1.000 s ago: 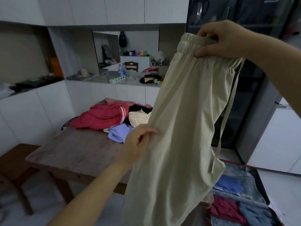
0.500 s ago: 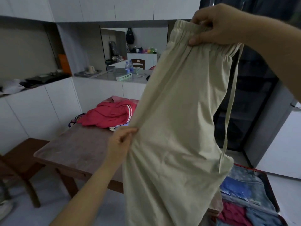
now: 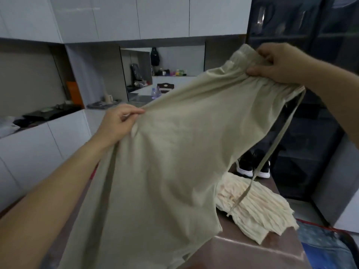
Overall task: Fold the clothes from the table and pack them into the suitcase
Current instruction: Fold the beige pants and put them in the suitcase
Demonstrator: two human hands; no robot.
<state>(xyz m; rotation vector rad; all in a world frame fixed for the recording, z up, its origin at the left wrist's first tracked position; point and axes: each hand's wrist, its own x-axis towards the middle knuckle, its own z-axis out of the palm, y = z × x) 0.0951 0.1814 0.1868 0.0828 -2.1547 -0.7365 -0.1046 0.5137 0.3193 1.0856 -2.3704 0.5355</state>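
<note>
Beige trousers (image 3: 165, 162): held in the air above the bench (image 3: 242, 251), waistband high at the right, legs draping past the bench edge.
Right hand (image 3: 275, 65): fingers curled, pinching the gathered waistband.
Left hand (image 3: 118, 125): pinching the side edge lower down, drawing the cloth taut.
Drawstring (image 3: 272, 148): dangled loose, its end over a cream pleated garment (image 3: 252, 206) lying on the bench.
Suitcase (image 3: 322, 227): open at the right, clothes inside.
Risk: I judged the string could snag and drag the pleated piece, or a slack pinch could let the trousers slump.
</note>
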